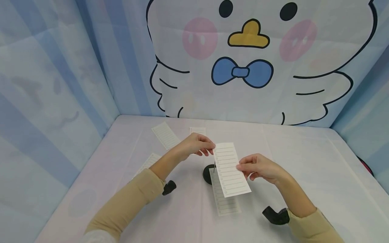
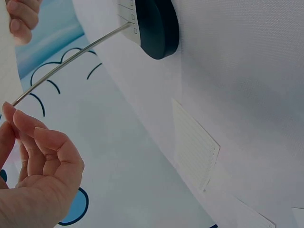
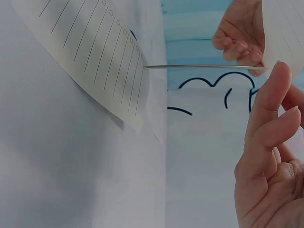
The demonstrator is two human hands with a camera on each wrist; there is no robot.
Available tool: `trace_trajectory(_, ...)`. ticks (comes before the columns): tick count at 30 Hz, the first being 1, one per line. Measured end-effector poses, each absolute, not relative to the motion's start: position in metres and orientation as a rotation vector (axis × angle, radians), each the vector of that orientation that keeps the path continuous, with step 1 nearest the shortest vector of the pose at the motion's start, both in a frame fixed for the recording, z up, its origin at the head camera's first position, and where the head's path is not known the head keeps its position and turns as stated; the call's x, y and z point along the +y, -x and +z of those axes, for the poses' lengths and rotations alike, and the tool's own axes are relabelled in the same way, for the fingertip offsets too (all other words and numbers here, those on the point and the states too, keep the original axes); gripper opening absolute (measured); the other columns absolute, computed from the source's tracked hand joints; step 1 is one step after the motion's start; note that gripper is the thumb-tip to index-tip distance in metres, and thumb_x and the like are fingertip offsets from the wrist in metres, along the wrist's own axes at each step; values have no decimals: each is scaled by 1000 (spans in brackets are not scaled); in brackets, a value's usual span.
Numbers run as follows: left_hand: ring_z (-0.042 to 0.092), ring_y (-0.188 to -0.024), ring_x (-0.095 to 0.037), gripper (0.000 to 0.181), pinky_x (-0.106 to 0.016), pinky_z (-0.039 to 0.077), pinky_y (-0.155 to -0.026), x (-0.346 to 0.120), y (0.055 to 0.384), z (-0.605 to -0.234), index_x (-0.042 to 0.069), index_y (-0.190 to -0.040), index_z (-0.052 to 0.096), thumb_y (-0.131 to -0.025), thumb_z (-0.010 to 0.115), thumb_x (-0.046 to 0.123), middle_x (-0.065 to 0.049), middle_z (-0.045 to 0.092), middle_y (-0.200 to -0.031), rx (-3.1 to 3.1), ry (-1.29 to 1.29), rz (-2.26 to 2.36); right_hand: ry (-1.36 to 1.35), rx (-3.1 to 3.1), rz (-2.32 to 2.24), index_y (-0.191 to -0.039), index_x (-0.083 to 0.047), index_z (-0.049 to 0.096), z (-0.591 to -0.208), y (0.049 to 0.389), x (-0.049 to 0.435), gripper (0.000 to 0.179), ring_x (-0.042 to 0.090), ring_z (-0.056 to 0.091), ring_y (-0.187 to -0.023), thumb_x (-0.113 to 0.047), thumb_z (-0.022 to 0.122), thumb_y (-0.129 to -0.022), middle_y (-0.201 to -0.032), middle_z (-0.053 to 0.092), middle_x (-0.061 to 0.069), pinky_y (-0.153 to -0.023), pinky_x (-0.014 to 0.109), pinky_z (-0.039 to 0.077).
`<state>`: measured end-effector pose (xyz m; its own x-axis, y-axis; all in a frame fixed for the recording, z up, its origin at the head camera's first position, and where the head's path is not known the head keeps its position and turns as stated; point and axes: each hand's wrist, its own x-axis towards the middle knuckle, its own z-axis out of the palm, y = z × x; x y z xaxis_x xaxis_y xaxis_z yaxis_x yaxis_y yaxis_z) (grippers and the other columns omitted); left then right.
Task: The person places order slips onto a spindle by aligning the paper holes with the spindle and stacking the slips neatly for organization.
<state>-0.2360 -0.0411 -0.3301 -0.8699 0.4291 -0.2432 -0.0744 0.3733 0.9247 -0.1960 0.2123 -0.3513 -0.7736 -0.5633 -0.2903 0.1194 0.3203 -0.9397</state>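
Observation:
A white checklist slip (image 1: 231,173) is held tilted above the table between both hands. My left hand (image 1: 197,145) pinches its upper left corner, and my right hand (image 1: 262,167) pinches its right edge between thumb and fingers. Below it stands a paper spike with a round black base (image 1: 207,174). Its thin metal rod (image 2: 71,59) rises to the held slip near the left fingertips; whether the tip pierces the paper cannot be made out. Another lined slip (image 1: 228,206) lies at the base, with the rod passing through its end in the right wrist view.
Loose slips lie on the table (image 1: 179,216) at the back left: one slanted (image 1: 165,135), one behind the left hand (image 1: 197,130), one partly under the left forearm (image 1: 151,159). Black curved pieces (image 1: 276,216) sit at both wrists. Printed curtains (image 1: 243,101) enclose the table.

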Motion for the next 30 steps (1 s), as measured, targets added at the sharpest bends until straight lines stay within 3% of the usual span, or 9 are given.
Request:
trace_trajectory(4,59,-72,-15,17,-25,44,-65,-41,235,-331,5,-94,67,-88,61,20,-2,64,-78,2180,-307,1514,389,1996,-1488,-96,5,62,-355,197,212,23,12,57,-60,-17,59,-89,-76,68,3,-51,21,41)
trace_trajectory(12,58,-71,-15,18,-28,46,-68,-41,234,-335,4,-96,67,-88,61,19,-2,63,-78,2152,-318,1543,391,2002,-1471,-95,3,62,-362,200,210,23,12,58,-60,-18,60,-88,-75,67,2,-51,21,40)
trace_trajectory(30,57,-68,-15,17,-27,44,-63,-37,231,-340,5,-98,66,-90,59,19,-2,62,-77,2142,-316,1547,395,1986,-1451,-89,0,62,-369,202,205,19,9,57,-58,-19,60,-88,-71,65,0,-50,21,40)
